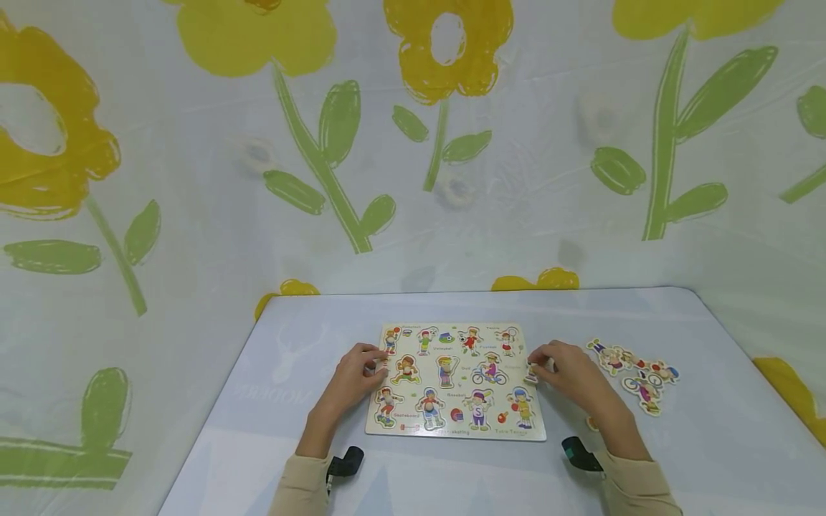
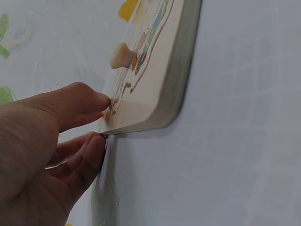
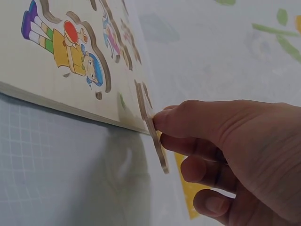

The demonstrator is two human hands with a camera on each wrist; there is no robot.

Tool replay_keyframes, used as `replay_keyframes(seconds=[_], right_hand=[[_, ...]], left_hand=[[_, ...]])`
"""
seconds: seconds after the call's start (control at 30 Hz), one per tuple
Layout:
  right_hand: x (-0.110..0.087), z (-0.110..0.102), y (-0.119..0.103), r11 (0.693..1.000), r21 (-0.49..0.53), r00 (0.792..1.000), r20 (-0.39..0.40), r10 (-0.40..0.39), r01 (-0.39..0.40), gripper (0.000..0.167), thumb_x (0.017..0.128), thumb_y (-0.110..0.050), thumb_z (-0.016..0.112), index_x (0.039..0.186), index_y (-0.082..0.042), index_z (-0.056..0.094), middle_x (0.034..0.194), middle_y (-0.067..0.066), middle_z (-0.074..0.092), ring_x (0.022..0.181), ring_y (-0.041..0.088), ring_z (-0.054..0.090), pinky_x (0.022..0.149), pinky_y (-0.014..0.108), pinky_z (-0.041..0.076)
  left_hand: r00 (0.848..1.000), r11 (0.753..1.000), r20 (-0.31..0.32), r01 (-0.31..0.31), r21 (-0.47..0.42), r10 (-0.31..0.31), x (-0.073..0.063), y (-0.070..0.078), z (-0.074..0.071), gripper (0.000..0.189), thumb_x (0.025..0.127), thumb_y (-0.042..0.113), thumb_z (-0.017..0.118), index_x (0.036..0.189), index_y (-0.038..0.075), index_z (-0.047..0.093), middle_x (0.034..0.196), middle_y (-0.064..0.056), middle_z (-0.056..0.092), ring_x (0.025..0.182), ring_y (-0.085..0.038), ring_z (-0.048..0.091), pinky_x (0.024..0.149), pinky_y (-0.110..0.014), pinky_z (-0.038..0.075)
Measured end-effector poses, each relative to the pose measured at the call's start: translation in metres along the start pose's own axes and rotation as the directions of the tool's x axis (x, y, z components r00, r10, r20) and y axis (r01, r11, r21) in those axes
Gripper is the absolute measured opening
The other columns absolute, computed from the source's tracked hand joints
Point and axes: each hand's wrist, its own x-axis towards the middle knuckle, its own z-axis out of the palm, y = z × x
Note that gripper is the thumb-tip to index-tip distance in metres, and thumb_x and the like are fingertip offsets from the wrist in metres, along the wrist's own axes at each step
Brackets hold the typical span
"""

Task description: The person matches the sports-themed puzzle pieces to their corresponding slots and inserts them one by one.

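A wooden peg puzzle board (image 1: 413, 390) with cartoon sports children lies flat on the table. At its left edge my left hand (image 1: 358, 376) grips the rim, thumb on the top face and fingers against the side; the left wrist view shows this hand (image 2: 61, 136) close to a round wooden knob (image 2: 121, 55). My right hand (image 1: 571, 369) holds a thin puzzle piece (image 1: 531, 374) at the board's right edge. Edge-on in the right wrist view, that piece (image 3: 157, 146) is pinched between thumb and fingers, its picture mostly hidden.
Several loose puzzle pieces (image 1: 642, 383) lie in a loose pile right of the right hand. Another piece (image 1: 591, 423) is partly hidden by the right forearm. The pale table (image 1: 258, 437) meets a flower-printed curtain (image 1: 516, 215) at the back.
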Motion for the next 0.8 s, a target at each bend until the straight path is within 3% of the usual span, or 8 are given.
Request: replay_keyframes(seconds=[0.8], right_hand=[[0.011,0.014,-0.017,0.999,-0.017,0.999,-0.005,-0.033,0.033,0.013,0.086,-0.014,0.073,0.099,-0.013,0.073,0.091,-0.001,0.066,0.083,0.014,0.058,0.08,0.039,0.054]], left_hand=[[1.0,1.0,-0.015,0.003,0.01,-0.002,-0.001,0.001,0.001,0.031,0.085,0.02,0.075,0.115,0.01,0.072,0.12,-0.01,0.06,0.086,-0.012,0.055,0.072,-0.024,0.049]])
